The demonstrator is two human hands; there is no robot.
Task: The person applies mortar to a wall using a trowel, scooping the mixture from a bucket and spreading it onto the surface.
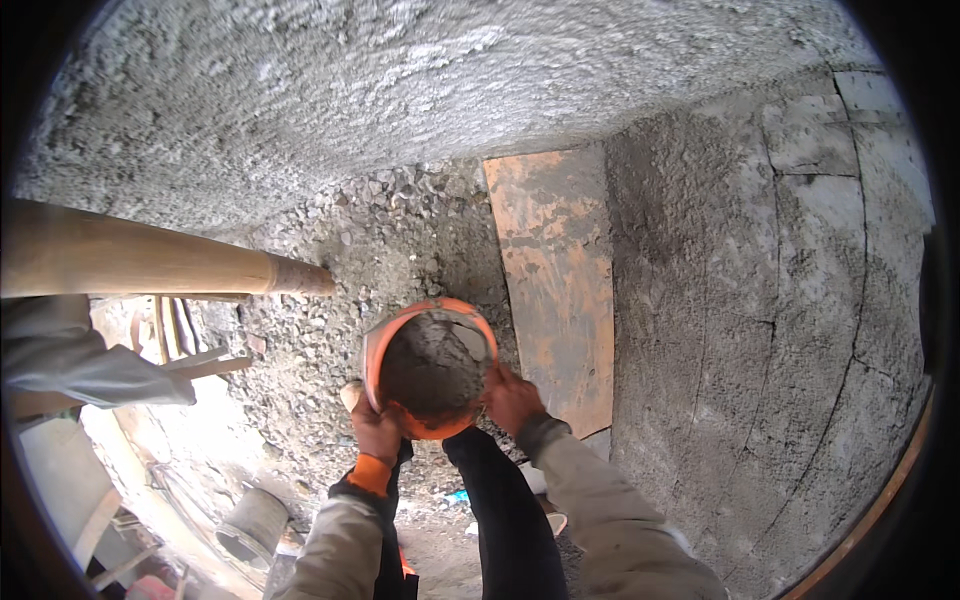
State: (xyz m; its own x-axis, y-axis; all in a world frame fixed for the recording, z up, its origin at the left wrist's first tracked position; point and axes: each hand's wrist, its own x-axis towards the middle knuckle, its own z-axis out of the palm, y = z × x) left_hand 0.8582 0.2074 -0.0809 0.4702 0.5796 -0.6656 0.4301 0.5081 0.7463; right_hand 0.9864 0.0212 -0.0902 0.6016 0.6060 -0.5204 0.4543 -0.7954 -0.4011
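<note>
Bucket, round, orange, w/ coarse grey mortar; btwn bare L hand & bare R hand; both gripping its sides.

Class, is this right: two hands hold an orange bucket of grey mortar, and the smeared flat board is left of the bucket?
Wrong side: the head view shows the smeared flat board right of the orange bucket. The left hand and right hand do hold that bucket of grey mortar.

Round orange bucket, grey mortar inside
</note>
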